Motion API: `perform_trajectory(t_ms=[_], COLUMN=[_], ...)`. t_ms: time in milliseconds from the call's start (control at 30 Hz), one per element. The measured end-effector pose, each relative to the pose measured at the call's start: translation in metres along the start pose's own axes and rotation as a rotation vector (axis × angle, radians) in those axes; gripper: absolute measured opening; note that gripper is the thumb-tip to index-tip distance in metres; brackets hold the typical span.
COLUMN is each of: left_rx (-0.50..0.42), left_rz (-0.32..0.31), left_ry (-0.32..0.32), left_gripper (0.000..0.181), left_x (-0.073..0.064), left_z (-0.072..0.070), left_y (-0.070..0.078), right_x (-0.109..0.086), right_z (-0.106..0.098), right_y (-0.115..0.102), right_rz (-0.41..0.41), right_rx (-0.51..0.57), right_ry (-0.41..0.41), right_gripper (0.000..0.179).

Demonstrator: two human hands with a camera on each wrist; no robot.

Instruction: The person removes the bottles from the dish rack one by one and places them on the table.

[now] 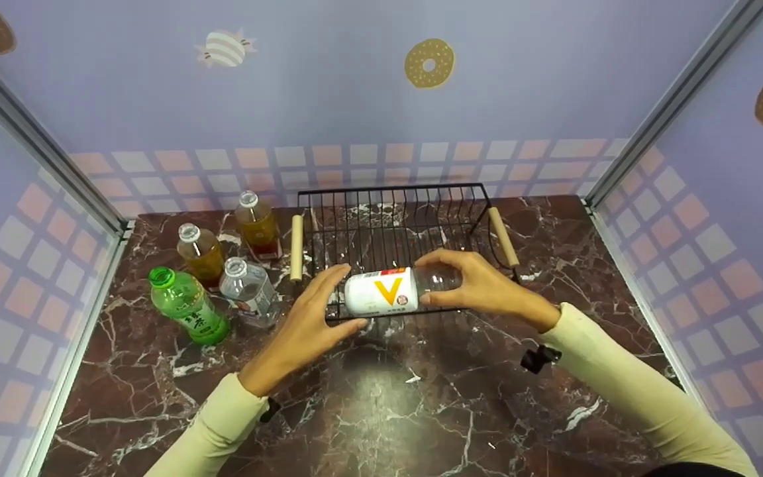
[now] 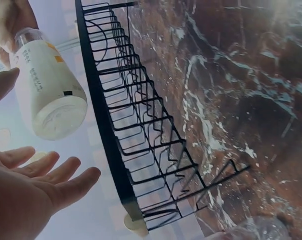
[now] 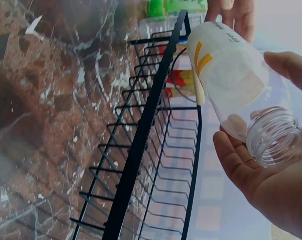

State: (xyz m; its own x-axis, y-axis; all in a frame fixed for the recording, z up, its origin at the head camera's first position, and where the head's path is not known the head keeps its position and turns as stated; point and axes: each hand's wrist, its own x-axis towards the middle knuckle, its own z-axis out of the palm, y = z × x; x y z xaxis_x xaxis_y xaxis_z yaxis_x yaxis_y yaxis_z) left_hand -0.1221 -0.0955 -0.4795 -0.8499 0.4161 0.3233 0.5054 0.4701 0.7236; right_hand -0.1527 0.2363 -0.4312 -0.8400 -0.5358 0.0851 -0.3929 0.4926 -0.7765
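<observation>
A clear plastic bottle [image 1: 381,292] with a white label and an orange V lies on its side in the air above the wire rack [image 1: 391,228]. My right hand [image 1: 484,283] grips it around the shoulder, thumb on one side and fingers on the other. In the right wrist view its threaded neck [image 3: 275,137] has no cap on it. At the bottle's base, my left hand [image 1: 312,324] is spread with thumb and fingers apart. The left wrist view shows a gap between those fingers [image 2: 66,172] and the bottle's bottom.
Left of the rack stand a green bottle [image 1: 189,308], a clear bottle [image 1: 249,291] and two bottles of amber liquid, one nearer [image 1: 201,255] and one farther back [image 1: 257,228]. Wooden handles [image 1: 297,248] flank the black rack. Patterned panels [image 1: 355,86] enclose the marble-look table [image 1: 381,411].
</observation>
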Motion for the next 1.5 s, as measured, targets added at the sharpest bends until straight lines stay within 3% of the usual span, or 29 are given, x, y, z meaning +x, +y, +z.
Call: perform_trajectory(t_ms=[400,667,867,967,1067,1200,1500], left_rx=[-0.028,0.043,0.166,0.18,0.144,0.029,-0.14], left_rz=[0.075,0.129,0.125,0.118,0.096,0.061,0.041], left_ry=[-0.06,-0.163,-0.191,-0.213,-0.24,-0.24,-0.148], left_gripper=[0.087,0.076,0.078,0.076,0.073,0.069,0.07], left_x=[0.007,0.011,0.011,0.01,0.008,0.005,-0.012], left_z=[0.003,0.009,0.01,0.011,0.013,0.018,0.035], left_y=[0.013,0.022,0.031,0.033,0.031,0.026,0.009], right_x=[-0.004,-0.003,-0.003,-0.003,-0.002,-0.001,-0.003], right_z=[0.006,0.014,0.018,0.018,0.018,0.016,0.004], right_y=[-0.012,-0.016,-0.021,-0.022,-0.023,-0.023,-0.022], right_rz=[-0.044,-0.06,-0.087,-0.083,-0.083,-0.093,-0.136], right_rx=[0.025,0.06,0.045,0.003,-0.013,-0.005,0.062], right_ry=[-0.076,-0.118,-0.135,-0.137,-0.15,-0.157,-0.067], right_gripper=[0.059,0.058,0.058,0.059,0.059,0.055,0.042])
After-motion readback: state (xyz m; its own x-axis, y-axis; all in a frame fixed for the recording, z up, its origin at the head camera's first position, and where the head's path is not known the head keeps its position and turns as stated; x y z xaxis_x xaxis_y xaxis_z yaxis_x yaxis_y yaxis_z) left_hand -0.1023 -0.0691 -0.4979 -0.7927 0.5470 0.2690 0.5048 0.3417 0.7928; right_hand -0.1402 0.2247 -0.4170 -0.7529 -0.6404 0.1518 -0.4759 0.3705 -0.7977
